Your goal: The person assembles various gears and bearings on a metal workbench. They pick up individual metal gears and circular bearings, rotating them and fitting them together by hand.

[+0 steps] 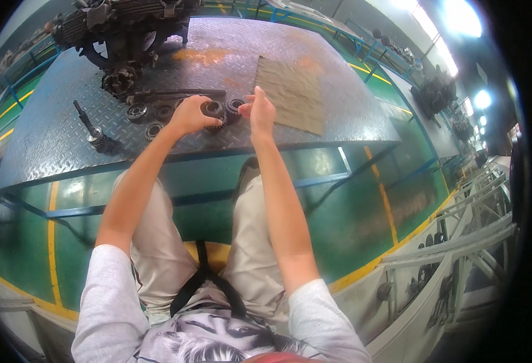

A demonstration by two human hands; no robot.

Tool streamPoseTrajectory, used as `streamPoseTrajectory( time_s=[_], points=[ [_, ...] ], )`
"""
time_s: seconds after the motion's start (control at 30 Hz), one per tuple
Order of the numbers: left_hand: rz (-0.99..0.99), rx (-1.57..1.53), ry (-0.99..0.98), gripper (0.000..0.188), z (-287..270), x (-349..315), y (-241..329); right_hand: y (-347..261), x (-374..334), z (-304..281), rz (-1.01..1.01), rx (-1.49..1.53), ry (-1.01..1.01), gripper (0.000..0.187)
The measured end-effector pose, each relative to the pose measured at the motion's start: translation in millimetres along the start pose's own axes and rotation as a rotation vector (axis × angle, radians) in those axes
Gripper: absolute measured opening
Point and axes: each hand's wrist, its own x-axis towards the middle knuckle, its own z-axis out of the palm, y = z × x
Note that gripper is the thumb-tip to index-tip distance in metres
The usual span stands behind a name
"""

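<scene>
My left hand (188, 116) is curled round a dark toothed gear (213, 110) near the table's front edge, thumb on the near side and fingers on the far side. Just right of it lies a smaller ring-shaped gear (234, 105). My right hand (261, 114) is raised beside that ring, fingers apart, one pointing up and away; nothing shows in it. Left of my hands rest a bearing-like ring (136, 111), a dark round part (164, 111) and another small gear (154, 130). A shaft with a gear (90, 128) stands farther left.
The metal tread-plate table (54, 142) carries a large engine or gearbox assembly (121, 36) at the far left. A long dark bar (181, 95) lies behind the gears. A tan cloth (290, 97) is spread at right. Blue rails (314, 180) run below the table's edge.
</scene>
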Motion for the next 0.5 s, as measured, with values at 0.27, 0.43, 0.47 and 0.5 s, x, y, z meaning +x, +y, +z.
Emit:
streamPoseTrajectory(
  time_s=[0.27,0.43,0.47,0.5],
  points=[
    [-0.103,-0.018,-0.086,0.059,-7,2,12,1,-1,1,-0.029,-0.069,-0.035,0.043],
    [-0.122,-0.003,-0.090,0.058,-4,2,11,9,6,1,-0.062,-0.138,-0.047,0.036],
    [-0.114,0.019,-0.083,0.056,-2,1,6,11,5,3,-0.062,-0.138,-0.049,0.036],
    [-0.106,0.040,-0.075,0.054,-1,0,2,13,3,5,-0.062,-0.141,-0.048,0.034]
  ],
)
